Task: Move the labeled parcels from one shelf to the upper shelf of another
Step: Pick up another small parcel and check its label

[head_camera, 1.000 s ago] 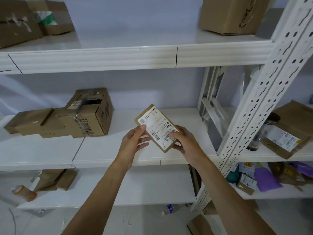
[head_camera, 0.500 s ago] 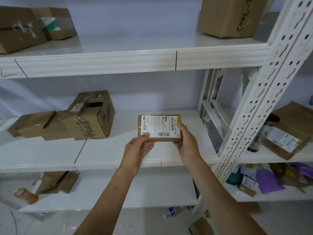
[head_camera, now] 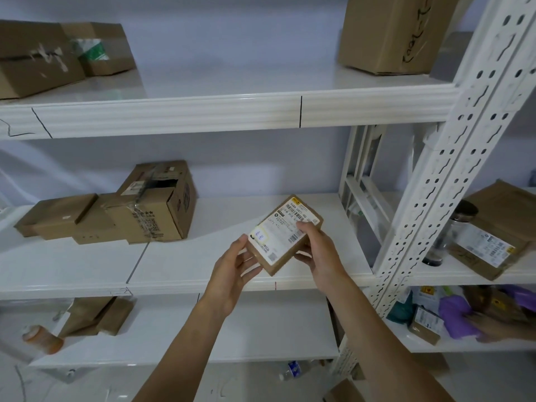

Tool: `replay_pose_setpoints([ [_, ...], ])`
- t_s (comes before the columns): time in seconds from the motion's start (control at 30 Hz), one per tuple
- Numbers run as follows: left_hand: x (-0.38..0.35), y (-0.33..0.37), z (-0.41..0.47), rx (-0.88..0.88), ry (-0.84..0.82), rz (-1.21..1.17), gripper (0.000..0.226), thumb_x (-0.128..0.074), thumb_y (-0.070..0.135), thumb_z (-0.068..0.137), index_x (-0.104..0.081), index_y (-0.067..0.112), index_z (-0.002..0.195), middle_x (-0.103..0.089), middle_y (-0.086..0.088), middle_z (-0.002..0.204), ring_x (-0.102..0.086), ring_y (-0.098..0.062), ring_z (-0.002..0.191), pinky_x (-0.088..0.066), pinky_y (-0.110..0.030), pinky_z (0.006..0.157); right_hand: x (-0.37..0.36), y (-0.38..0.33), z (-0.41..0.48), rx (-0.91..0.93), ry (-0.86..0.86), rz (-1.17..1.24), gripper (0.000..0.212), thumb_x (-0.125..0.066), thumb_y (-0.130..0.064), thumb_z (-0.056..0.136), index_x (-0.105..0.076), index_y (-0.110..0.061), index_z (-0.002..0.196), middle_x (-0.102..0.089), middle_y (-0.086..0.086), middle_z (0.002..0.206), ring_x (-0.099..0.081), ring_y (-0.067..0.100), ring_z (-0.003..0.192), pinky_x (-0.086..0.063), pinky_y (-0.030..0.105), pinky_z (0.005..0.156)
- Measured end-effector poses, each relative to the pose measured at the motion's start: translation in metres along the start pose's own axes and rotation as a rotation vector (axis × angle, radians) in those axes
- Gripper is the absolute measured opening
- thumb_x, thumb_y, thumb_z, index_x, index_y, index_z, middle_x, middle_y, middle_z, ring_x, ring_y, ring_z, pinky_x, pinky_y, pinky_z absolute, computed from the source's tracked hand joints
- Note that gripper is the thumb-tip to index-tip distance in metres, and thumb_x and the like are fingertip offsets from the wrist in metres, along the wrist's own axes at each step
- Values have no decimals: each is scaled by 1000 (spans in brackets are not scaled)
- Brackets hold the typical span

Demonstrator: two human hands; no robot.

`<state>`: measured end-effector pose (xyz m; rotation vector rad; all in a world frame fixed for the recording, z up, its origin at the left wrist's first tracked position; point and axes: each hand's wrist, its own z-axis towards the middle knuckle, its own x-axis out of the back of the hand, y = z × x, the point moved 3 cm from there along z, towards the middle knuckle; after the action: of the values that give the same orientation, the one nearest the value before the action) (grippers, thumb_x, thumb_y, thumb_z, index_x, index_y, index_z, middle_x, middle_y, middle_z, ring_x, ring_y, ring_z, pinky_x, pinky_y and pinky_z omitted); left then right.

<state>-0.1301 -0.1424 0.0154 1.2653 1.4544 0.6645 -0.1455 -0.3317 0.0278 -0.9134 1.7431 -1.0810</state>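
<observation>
both hands hold one small labeled parcel (head_camera: 284, 234) in the air, tilted, in front of the middle shelf (head_camera: 185, 282). the left hand (head_camera: 232, 274) fingers curl on its lower corner; the right hand (head_camera: 319, 253) grips its right side.

Small brown labeled parcel (head_camera: 284, 235), tilted diagonally, white label facing up, held midair.

Dim, bluish; wide-angle edge warp.

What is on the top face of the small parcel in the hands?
The small parcel carries a white shipping label with barcodes. The right hand thumb covers part of it; the underside is hidden.
</observation>
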Motion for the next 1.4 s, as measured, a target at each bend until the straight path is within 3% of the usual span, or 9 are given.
replay_pose_setpoints([
  [0.1,-1,6,-3,-20,-73,96,30,-57,35,102,-69,15,121,-79,-10,114,-71,-26,111,-57,-39,96,-1,-6,0,13,-20,-70,38,-63,-40,96,-66,-12,121,-78,6,108,-75,23,101,-55,32,79],
  [0.2,-7,5,-7,-42,-151,233,35,-57,28,102,-67,15,133,-79,-8,119,-73,-24,113,-57,-34,93,-5,-9,-1,14,-33,-90,40,-69,-48,91,-70,-19,118,-81,1,105,-79,22,94,-63,39,80],
  [0.47,-10,0,-12,-43,-127,243,29,-70,17,96,-73,8,123,-80,-8,114,-77,-22,107,-56,-39,102,-12,-10,-6,130,-91,-221,35,-60,-54,97,-70,-32,121,-79,-4,111,-78,20,99,-63,44,92],
  [0.7,0,1,-8,-82,-51,139,34,-69,21,96,-71,9,127,-79,-8,118,-73,-26,116,-56,-36,100,-14,7,-14,126,-220,-280,23,-57,-33,103,-64,-42,123,-78,-10,115,-75,14,106,-60,36,97],
  [0.83,-2,6,-9,-140,-27,134,38,-71,22,95,-67,14,132,-80,-4,115,-76,-22,110,-58,-38,102,-13,12,-13,149,-201,-198,30,-58,-24,102,-62,-32,131,-79,-9,111,-73,15,109,-59,33,98],
  [1.07,-7,12,-9,-278,39,216,46,-74,22,92,-59,28,135,-76,0,122,-74,-19,110,-62,-30,91,-10,19,-10,172,-137,-118,33,-66,-23,99,-60,-28,132,-79,-9,113,-74,17,110,-58,40,102],
  [1.17,-7,13,-10,-303,-13,307,53,-72,19,94,-55,31,143,-74,2,127,-71,-19,116,-58,-32,99,-8,21,-9,171,-152,-111,37,-63,-23,100,-59,-31,136,-76,-9,122,-72,18,116,-57,40,103],
  [1.27,-5,14,-9,-323,-19,362,58,-73,18,93,-52,35,145,-73,6,127,-69,-17,117,-57,-18,86,-9,23,-11,133,-188,-112,35,-61,-23,102,-60,-43,131,-76,-17,120,-71,13,116,-57,35,102],
  [1.4,-8,12,-10,-408,81,394,54,-79,17,88,-58,33,135,-72,14,118,-71,-10,107,-56,-10,74,-10,29,-9,31,-183,32,32,-55,-19,105,-65,-34,131,-76,-6,123,-70,17,119,-52,40,108],
])
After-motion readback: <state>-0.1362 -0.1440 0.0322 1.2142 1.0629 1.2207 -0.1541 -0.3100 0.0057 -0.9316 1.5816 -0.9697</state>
